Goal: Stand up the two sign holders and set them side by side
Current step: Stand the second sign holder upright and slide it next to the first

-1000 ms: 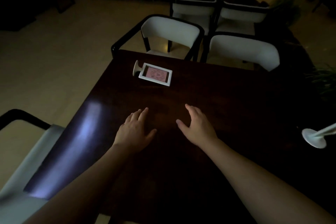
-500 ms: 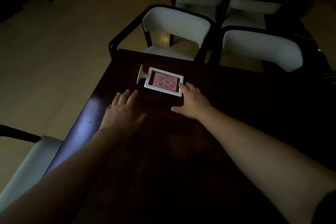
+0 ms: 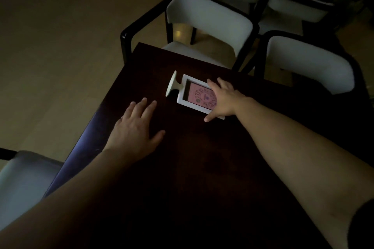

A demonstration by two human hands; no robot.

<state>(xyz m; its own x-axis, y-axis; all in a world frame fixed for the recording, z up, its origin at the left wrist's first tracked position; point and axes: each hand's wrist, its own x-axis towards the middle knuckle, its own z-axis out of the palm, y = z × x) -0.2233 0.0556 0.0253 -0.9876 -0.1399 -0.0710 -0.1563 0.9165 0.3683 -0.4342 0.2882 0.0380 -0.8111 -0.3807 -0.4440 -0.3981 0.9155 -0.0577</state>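
A white sign holder [image 3: 189, 95] with a pink card in its frame lies flat on the dark wooden table [image 3: 202, 168], its round base pointing left near the far left corner. My right hand [image 3: 223, 98] rests over the frame's right end, fingers spread across the top edge and thumb at the near edge; a firm grip does not show. My left hand [image 3: 137, 129] lies flat on the table with fingers apart, a little short of the holder's base. The second sign holder is out of view.
Two white-cushioned chairs with black frames, one [image 3: 208, 20] and the other [image 3: 307, 62], stand at the table's far side, with more chairs behind them. Another chair seat [image 3: 24, 180] sits off the table's left edge. The room is dim.
My right hand has moved forward from the table's middle onto the lying sign holder. My left hand has slid forward and left. My view has shifted left, so the second holder has left the frame.
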